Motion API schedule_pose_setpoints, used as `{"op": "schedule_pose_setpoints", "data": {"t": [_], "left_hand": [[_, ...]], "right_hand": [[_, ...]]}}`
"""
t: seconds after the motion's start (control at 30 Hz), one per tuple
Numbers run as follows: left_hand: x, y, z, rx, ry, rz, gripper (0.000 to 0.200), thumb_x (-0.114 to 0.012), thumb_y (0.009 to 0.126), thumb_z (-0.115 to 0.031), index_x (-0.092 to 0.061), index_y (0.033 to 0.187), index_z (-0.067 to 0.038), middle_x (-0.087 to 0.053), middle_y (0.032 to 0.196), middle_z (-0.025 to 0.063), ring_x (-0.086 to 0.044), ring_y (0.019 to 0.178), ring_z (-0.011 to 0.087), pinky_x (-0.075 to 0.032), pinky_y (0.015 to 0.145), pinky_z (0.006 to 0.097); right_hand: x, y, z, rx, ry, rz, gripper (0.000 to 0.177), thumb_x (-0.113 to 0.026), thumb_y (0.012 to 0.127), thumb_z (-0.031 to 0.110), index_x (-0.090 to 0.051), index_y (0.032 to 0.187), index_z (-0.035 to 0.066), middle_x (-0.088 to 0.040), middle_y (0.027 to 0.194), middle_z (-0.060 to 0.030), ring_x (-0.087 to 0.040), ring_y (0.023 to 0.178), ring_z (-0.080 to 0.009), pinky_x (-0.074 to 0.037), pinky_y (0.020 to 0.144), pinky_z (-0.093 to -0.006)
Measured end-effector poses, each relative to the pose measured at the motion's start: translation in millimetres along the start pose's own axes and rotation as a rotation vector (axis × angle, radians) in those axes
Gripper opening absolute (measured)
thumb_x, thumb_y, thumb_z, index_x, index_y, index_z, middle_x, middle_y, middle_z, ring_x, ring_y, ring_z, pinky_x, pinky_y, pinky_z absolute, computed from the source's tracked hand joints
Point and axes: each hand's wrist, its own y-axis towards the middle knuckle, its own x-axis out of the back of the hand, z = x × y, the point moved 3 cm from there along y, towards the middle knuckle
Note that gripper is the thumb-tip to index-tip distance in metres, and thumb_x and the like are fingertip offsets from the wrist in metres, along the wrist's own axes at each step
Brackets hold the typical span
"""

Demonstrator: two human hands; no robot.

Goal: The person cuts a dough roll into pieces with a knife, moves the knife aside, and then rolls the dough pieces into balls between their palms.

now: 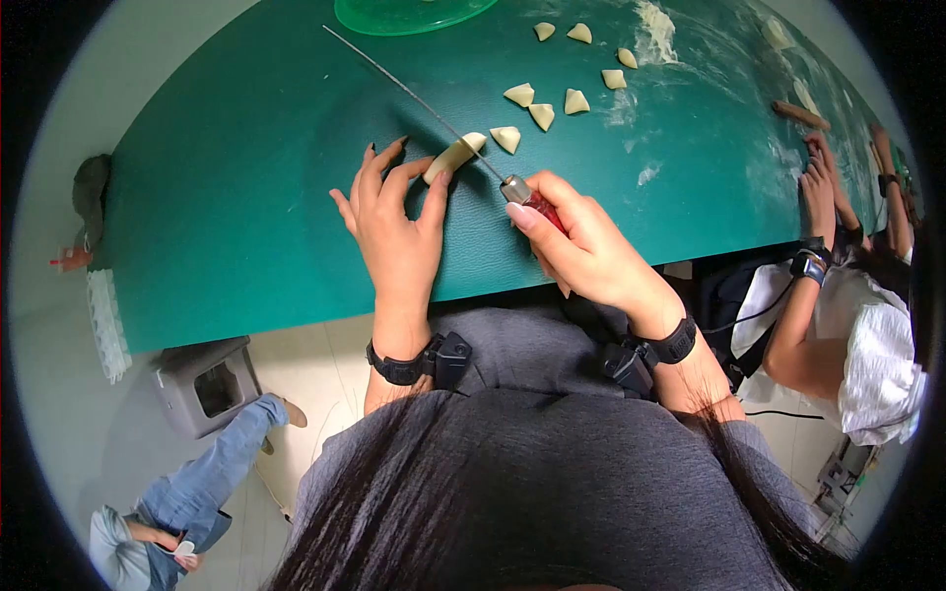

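Note:
My right hand (581,236) is closed round the red handle (537,205) of a knife. Its long thin blade (394,84), seen edge-on, points up and to the left and lies across a short roll of pale dough (453,161) near the roll's upper right end. The thumb and index finger of my left hand (399,222) grip the lower left end of that roll, while its other fingers are spread on the table. Just right of the blade lies a cut dough piece (506,139), and several more dough pieces (542,116) are scattered beyond it.
The green table (227,227) has white flour (655,34) at the upper right. A green transparent dish (414,15) stands at the far edge. On the right, a co-worker's hands (818,192) are near a brown rolling pin (800,115). A grey stool (207,384) and another person are at lower left.

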Motion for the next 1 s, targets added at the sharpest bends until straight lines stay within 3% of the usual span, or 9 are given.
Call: {"op": "schedule_pose_setpoints", "data": {"t": [0.23,0.33,0.43,0.53,0.63,0.77,0.93,1.0], "left_hand": [[0.3,-0.2,0.4,0.027,-0.025,0.016,0.022,-0.074,0.086,-0.029,-0.073,0.104,-0.017,-0.062,0.128,0.0017,-0.046,0.135,0.0288,-0.010,0.115,0.0677],[0.4,-1.0,1.9,0.030,-0.016,0.031,0.022,-0.074,0.086,-0.028,-0.073,0.106,-0.018,-0.062,0.128,0.0014,-0.046,0.135,0.0282,-0.009,0.115,0.0673],[0.1,0.3,1.2,0.036,-0.031,0.024,0.023,-0.073,0.086,-0.028,-0.074,0.107,-0.019,-0.062,0.128,0.0018,-0.045,0.135,0.0284,-0.007,0.115,0.0670],[-1.2,-1.1,2.1,0.028,-0.012,0.030,0.024,-0.073,0.087,-0.028,-0.074,0.109,-0.020,-0.061,0.129,0.0022,-0.045,0.136,0.0286,-0.006,0.115,0.0668],[-2.5,-1.3,3.6,0.020,-0.001,0.037,0.023,-0.073,0.086,-0.028,-0.075,0.108,-0.020,-0.061,0.129,0.0022,-0.044,0.136,0.0286,-0.006,0.115,0.0667],[-2.6,-2.0,5.1,0.012,-0.006,0.038,0.023,-0.073,0.086,-0.028,-0.075,0.108,-0.021,-0.061,0.129,0.0017,-0.044,0.136,0.0283,-0.006,0.115,0.0672],[1.7,-5.2,2.9,-0.009,-0.008,0.021,0.023,-0.074,0.085,-0.027,-0.075,0.107,-0.021,-0.062,0.128,0.0013,-0.045,0.136,0.0281,-0.006,0.115,0.0683],[4.5,-9.2,2.7,0.000,-0.001,0.009,0.023,-0.074,0.085,-0.027,-0.075,0.107,-0.021,-0.063,0.128,0.0012,-0.045,0.136,0.0281,-0.006,0.115,0.0685]], "right_hand": [[3.5,4.7,-1.2,-0.038,-0.043,0.006,0.030,-0.057,0.101,0.030,-0.052,0.096,0.001,-0.054,0.066,-0.0100,-0.049,0.061,-0.0141,-0.042,0.056,-0.0339],[1.1,8.3,0.0,-0.007,-0.056,0.009,0.023,-0.050,0.105,0.027,-0.052,0.102,0.005,-0.047,0.060,0.0030,-0.044,0.045,-0.0048,-0.034,0.041,-0.0236],[2.9,10.9,14.2,-0.090,-0.166,0.012,0.031,-0.055,0.102,0.030,-0.054,0.099,-0.001,-0.062,0.072,-0.0175,-0.062,0.064,-0.0254,-0.045,0.059,-0.0376],[4.7,17.5,26.5,-0.068,-0.213,0.022,0.032,-0.053,0.102,0.030,-0.054,0.101,-0.002,-0.064,0.077,-0.0220,-0.066,0.071,-0.0343,-0.047,0.062,-0.0399],[9.5,27.4,25.6,-0.015,-0.253,0.032,0.030,-0.053,0.103,0.032,-0.052,0.099,0.003,-0.050,0.061,-0.0012,-0.045,0.049,-0.0077,-0.035,0.046,-0.0261],[0.0,33.7,13.1,0.203,-0.418,-0.036,0.031,-0.051,0.104,0.034,-0.055,0.103,0.004,-0.049,0.059,0.0003,-0.045,0.045,-0.0071,-0.035,0.041,-0.0249],[-0.1,37.5,20.7,0.003,-0.191,-0.032,0.032,-0.052,0.103,0.034,-0.055,0.105,0.002,-0.051,0.060,-0.0010,-0.047,0.044,-0.0094,-0.035,0.041,-0.0260],[-1.4,30.8,27.6,-0.113,-0.058,-0.034,0.035,-0.056,0.101,0.033,-0.058,0.112,0.000,-0.058,0.066,-0.0058,-0.056,0.053,-0.0137,-0.042,0.048,-0.0304]]}}
